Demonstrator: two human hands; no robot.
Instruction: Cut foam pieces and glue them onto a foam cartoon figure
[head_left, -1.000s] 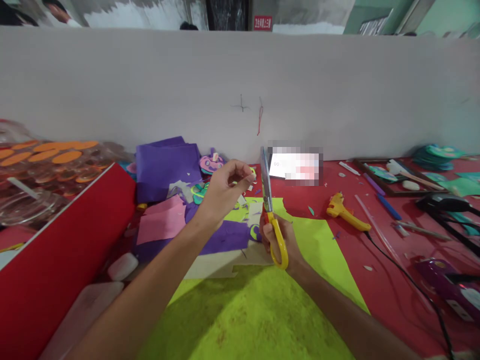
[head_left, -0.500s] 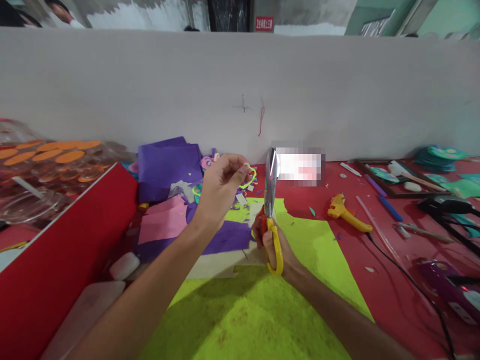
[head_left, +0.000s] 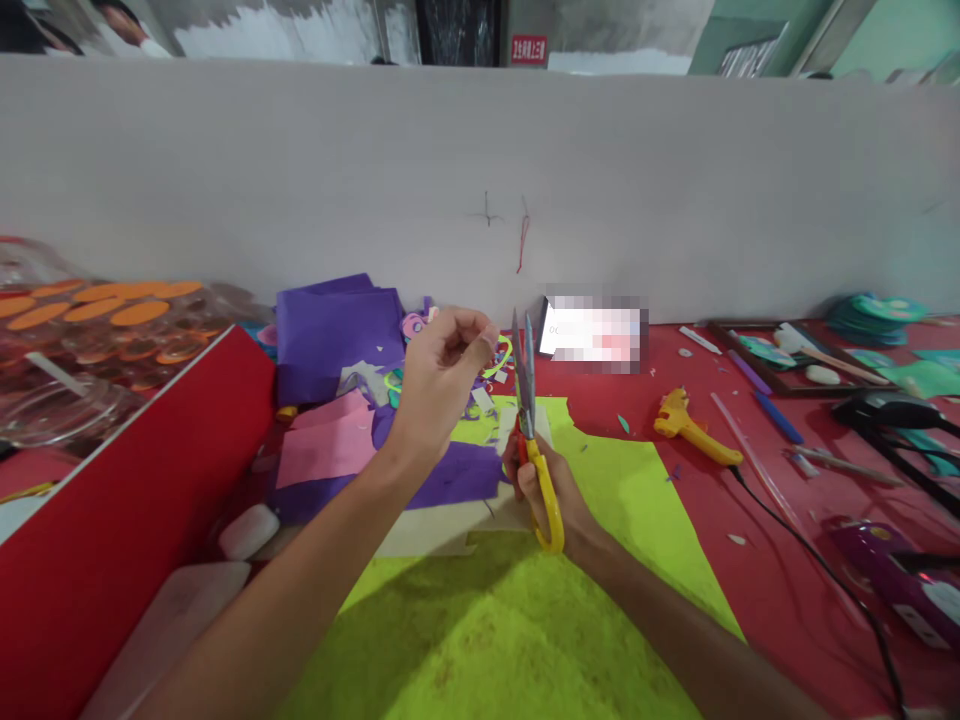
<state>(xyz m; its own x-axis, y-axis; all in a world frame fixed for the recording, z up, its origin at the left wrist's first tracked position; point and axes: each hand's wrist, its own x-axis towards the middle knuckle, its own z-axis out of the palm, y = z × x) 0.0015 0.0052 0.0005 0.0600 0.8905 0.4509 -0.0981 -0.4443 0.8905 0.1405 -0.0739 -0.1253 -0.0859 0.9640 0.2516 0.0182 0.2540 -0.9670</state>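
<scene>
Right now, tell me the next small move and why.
Probably ease the scissors left toward the curved yellow-green strip: the left hand pinches it, and the right hand holds the scissors, blades slightly parted, just to the strip's right.

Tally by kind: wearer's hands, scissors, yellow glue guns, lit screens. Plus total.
Hands: 2 (left hand, right hand)
Scissors: 1
Yellow glue gun: 1
Lit screen, partly pixelated: 1
Total: 5
</scene>
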